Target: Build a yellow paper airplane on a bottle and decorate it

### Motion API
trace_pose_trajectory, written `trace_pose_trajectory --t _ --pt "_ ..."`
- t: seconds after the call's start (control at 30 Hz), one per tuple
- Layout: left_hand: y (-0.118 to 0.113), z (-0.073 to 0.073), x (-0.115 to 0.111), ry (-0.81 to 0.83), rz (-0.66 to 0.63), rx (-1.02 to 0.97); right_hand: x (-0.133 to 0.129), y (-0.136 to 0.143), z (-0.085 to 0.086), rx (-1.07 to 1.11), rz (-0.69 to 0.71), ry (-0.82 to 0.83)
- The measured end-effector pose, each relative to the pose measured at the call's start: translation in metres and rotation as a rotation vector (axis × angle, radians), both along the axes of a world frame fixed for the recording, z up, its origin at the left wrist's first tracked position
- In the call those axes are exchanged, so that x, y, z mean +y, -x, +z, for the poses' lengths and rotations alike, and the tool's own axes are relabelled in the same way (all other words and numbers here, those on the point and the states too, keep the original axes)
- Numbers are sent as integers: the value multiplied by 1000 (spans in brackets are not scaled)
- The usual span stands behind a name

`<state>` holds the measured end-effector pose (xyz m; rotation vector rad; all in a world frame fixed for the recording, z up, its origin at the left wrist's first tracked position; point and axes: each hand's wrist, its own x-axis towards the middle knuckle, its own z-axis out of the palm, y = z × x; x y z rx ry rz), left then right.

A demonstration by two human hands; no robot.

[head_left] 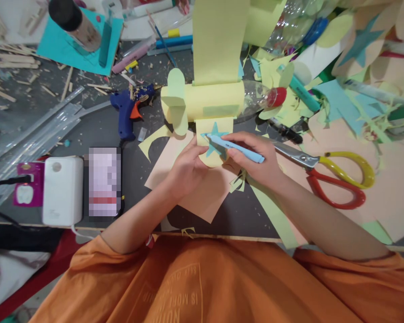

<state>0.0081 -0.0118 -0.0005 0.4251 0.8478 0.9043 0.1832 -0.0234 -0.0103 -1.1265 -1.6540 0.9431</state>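
Inward from the near edge of the table (252, 220), the right hand (257, 157) is gripping a blue marker (239, 149), angling its tip at the star (216, 129); the left hand (187, 169) is pinching the yellow flap (218, 160), seemingly steadying it.

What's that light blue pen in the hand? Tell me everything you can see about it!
The slim, light blue, plastic-looking marker pen has small dark print on its barrel, too small to read. The bare right hand pinches it between thumb and fingers. It slants, blunt end toward the picture's lower right, uncapped narrow tip at the left arm of the blue star on a round-ended, pale yellow paper flap. Whether the tip touches, I can't tell.
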Motion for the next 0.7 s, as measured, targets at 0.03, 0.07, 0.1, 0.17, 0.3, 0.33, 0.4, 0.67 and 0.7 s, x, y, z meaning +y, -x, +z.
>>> trace_pose_trajectory --t 0.03,0.07,0.1,0.17,0.3,0.33,0.4,0.67,0.7 --pt "0 0 0 1 -1 5 0 0 0 -4 3 7" --pt "0 1 0 2 -2 9 0 0 0 -12 6 12" --pt "0 1 0 5 -4 13 0 0 0 -20 5 12" --pt "0 3 0 16 -3 19 0 0 1 -29 -9 -7" --pt "0 5 -1 34 3 31 0 0 1 -18 2 -9" --pt "0 5 0 35 5 32 0 0 0 -18 4 -7" --pt "0 5 0 37 6 26 -1 0 0 -23 -11 -16" --pt "0 4 -1 16 2 25 0 -1 0 -6 -10 -19" --pt "0 4 -1 18 1 24 0 0 0 -11 -9 -19"
